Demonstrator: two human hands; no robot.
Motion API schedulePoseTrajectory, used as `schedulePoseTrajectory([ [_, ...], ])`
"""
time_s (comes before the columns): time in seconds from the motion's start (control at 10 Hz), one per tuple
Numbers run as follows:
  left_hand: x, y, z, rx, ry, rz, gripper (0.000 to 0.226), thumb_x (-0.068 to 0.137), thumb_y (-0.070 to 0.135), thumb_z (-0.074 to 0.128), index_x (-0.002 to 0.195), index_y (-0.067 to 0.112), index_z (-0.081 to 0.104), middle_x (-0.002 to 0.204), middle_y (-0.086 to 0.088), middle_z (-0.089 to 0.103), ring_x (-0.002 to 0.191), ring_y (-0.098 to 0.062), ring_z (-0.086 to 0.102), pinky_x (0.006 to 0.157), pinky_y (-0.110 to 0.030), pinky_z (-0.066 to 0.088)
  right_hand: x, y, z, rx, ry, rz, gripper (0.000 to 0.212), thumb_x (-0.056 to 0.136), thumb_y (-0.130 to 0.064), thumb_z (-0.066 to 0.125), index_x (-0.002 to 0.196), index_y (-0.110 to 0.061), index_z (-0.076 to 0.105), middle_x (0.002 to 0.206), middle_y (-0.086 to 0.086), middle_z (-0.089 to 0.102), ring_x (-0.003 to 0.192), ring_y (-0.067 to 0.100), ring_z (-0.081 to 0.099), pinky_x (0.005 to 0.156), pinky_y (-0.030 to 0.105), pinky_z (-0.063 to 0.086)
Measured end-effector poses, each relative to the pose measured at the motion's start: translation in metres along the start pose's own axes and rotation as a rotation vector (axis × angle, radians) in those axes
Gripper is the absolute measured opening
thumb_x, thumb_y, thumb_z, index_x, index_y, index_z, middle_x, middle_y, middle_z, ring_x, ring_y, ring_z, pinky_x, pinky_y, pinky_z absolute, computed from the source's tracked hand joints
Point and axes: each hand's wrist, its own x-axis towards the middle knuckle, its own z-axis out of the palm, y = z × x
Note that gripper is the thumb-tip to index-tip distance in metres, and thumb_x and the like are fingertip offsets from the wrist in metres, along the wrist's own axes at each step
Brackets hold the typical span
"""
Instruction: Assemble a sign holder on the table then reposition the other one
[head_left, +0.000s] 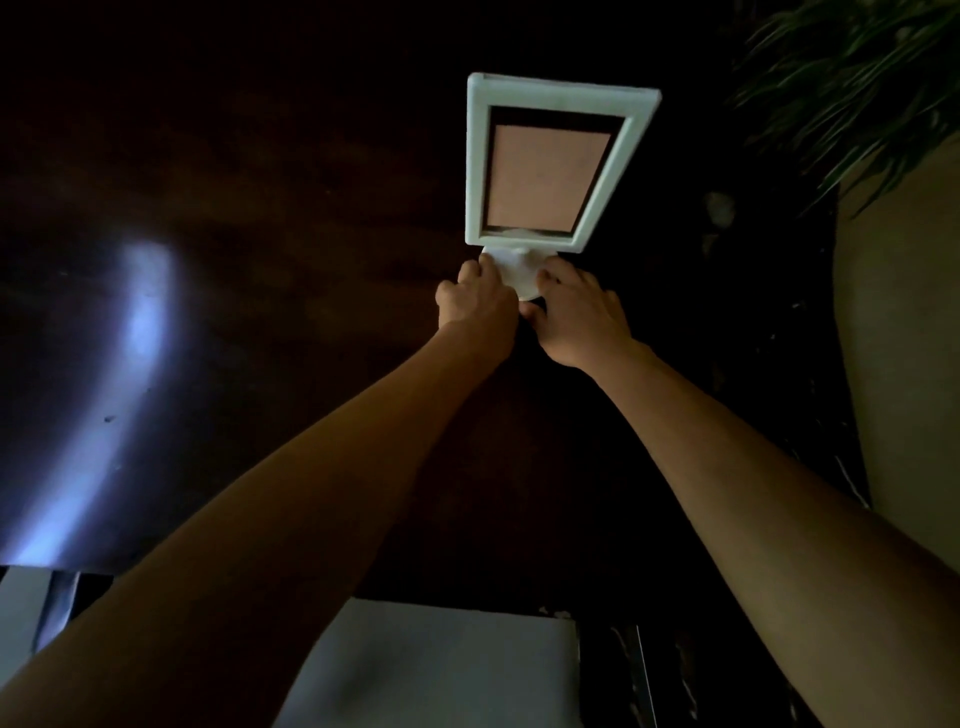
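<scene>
Here we see the white sign holder (556, 161) upright in the upper middle of the frame on the dark tabletop (260, 208). Our left hand (475, 301) and right hand (579, 317) each close a grip on its round base (517, 270). A plant (857, 78) fills the upper right.
</scene>
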Motion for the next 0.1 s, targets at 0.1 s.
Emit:
schedulePoseTrajectory([
  [0.1, 0.0010, -0.0019, -0.0022, -0.047, 0.037, -0.001, 0.041, 0.094, 0.025, 0.053, 0.129, 0.005, 0.048, 0.135, -0.012, 0.042, 0.120, -0.028, 0.043, 0.088, -0.038, 0.046, -0.0018, -0.0020, -0.0046, -0.001, -0.001, 0.009, 0.048, 0.095, -0.037, 0.044, 0.133, -0.008, 0.042, 0.144, 0.008, 0.034, 0.127, 0.033, 0.038, 0.099, 0.049, 0.035],
])
